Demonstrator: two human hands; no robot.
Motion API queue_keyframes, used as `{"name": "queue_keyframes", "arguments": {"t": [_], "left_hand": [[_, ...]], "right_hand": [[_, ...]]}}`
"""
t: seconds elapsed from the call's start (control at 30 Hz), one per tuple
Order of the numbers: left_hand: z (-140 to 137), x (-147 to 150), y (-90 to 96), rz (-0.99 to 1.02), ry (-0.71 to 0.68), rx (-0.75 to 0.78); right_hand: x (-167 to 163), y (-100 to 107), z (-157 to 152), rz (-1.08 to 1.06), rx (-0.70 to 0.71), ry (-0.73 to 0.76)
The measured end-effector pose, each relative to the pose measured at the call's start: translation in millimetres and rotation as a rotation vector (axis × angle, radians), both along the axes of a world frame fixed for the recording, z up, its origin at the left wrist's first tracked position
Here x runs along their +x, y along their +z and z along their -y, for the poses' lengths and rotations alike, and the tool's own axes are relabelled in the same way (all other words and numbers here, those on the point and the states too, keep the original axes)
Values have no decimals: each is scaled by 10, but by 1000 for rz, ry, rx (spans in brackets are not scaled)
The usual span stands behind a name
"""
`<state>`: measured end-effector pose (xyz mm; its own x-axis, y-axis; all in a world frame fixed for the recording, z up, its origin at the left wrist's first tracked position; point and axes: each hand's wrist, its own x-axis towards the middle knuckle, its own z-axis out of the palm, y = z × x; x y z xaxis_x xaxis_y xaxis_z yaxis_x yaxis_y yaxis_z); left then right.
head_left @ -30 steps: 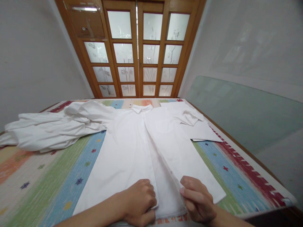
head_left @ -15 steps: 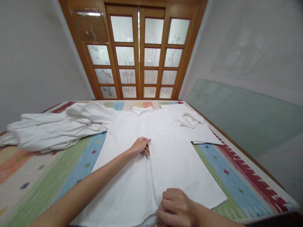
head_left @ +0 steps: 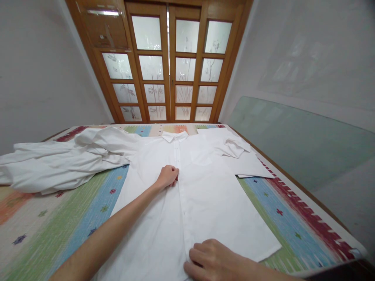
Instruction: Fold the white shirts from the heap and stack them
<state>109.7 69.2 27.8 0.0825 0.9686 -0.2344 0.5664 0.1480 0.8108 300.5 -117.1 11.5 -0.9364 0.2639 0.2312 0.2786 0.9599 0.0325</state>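
A white collared shirt [head_left: 216, 195] lies spread out, its collar pointing away from me and its button front running down the middle. My left hand [head_left: 168, 175] is closed on the front edge halfway down, pinching the cloth. Lower down, near the hem, my right hand [head_left: 209, 257] has its fingers curled on the same front edge. The cloth between the fingertips of both hands is mostly hidden. One short sleeve [head_left: 234, 148] lies crumpled at the right shoulder.
A heap of white cloth [head_left: 58, 160] lies to the left, against the shirt's shoulder. Folded white cloth [head_left: 254, 166] lies under the right sleeve. Beneath everything is a colourful striped cover [head_left: 84, 195]. A pale green panel [head_left: 293, 136] leans on the right wall; wooden doors [head_left: 170, 62] stand behind.
Both hands have shifted slightly left, drawing the shirt's front edge left with them. The gap in the front looks narrower. The left hand's fingers are closed tighter. My view has moved slightly.
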Motion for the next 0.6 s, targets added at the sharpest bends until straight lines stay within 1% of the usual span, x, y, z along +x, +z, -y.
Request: {"name": "queue_keyframes", "arguments": {"t": [0.1, 0.23, 0.43, 0.5, 0.6], "left_hand": [[-42, 0, -2, -58, -42, 12], [-206, 18, 7, -120, -63, 31], [-545, 73, 29, -222, -7, 94], [-611, 83, 32, -261, 9, 132], [-641, 90, 30, -334, 37, 214]], "right_hand": [[-20, -35, 13, 32, 12, -25], [-37, -57, 14, 54, 34, -19], [-61, -89, -4, 110, 76, -14], [-66, -93, -4, 115, 102, -16], [-69, -99, 0, 117, 127, -32]]}}
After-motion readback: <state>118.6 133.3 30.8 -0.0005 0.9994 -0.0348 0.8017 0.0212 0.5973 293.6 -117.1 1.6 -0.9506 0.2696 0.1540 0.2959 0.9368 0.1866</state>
